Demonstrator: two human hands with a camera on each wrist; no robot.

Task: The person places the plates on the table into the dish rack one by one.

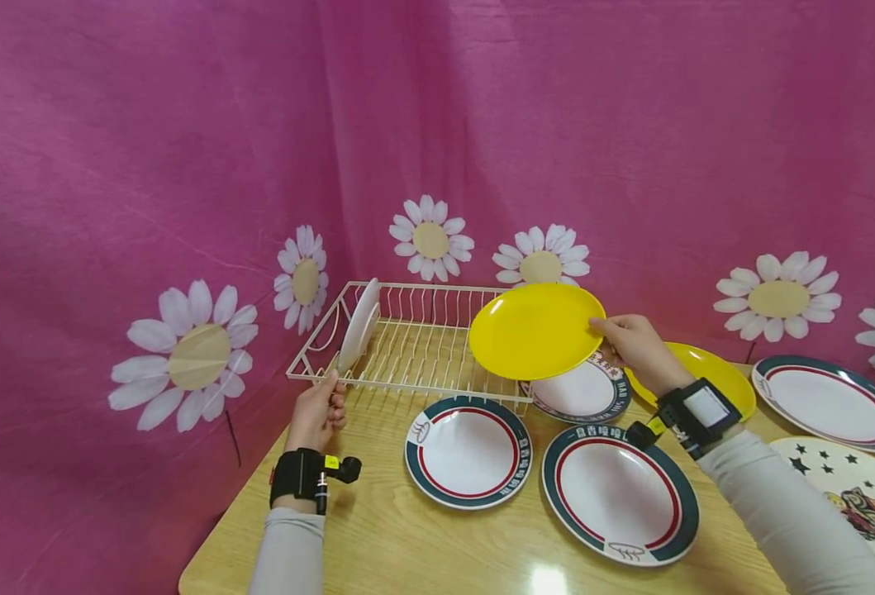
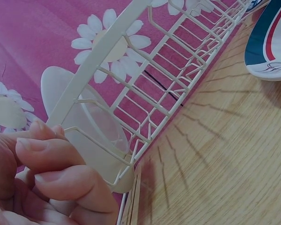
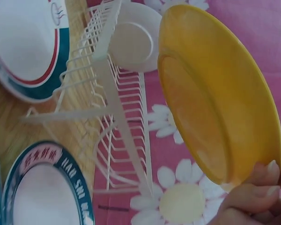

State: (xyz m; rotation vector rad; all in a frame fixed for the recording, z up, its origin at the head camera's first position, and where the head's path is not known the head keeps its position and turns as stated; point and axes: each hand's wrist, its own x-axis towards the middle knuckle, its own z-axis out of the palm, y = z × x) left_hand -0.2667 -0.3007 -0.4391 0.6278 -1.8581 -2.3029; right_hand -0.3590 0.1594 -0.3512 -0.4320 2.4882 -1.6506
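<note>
My right hand (image 1: 638, 351) pinches the right rim of a yellow plate (image 1: 537, 330), thumb on its upper face. The plate is held up tilted over the right end of a cream wire dish rack (image 1: 422, 387); in the right wrist view its underside (image 3: 225, 103) shows. My left hand (image 1: 316, 415) grips the rack's front rail near the left corner, its other fingers curled (image 2: 68, 180). Just behind that hand a white plate (image 1: 359, 326) stands on edge in the rack's left end.
Green-rimmed white plates (image 1: 470, 453) lie on the wooden table (image 1: 378, 529) before and right of the rack. Another yellow plate (image 1: 712, 380) lies behind my right wrist. A plate with stars and an owl (image 1: 846, 487) sits far right. A pink flowered cloth (image 1: 593, 124) hangs behind.
</note>
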